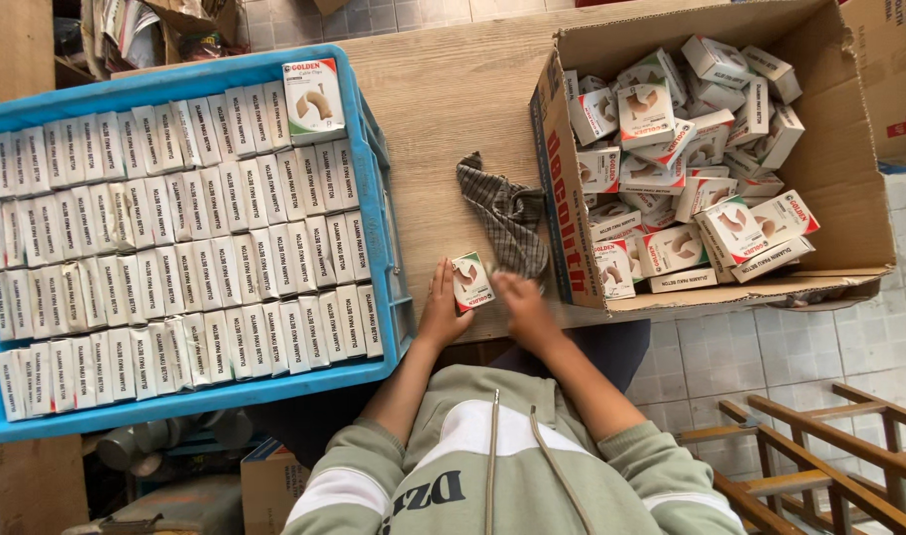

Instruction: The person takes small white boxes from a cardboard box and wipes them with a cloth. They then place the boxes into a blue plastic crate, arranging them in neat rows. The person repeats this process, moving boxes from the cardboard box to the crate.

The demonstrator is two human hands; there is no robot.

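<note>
Small carton point(472, 281) upright on table point(443, 89) edge, left hand point(441, 309) pinching it, right hand point(520, 305) loosely open alongside, empty; likely light, stiff card, crushable; grip flat sides.

My right hand point(524, 305) is motion-blurred, so I cannot tell how its fingers are set or whether it touches the small box point(472, 280) beside it. My left hand point(441, 309) covers that box's near left edge. The blue crate point(388, 248) is cut off by the left edge, hiding some of its rows. The cardboard carton point(849, 168) runs past the top, and its front wall hides the lowest boxes inside. The checked cloth point(505, 213) partly tucks behind the carton's corner. The wooden rack point(829, 446) is cropped at bottom right. My torso leaves the lower edge.
</note>
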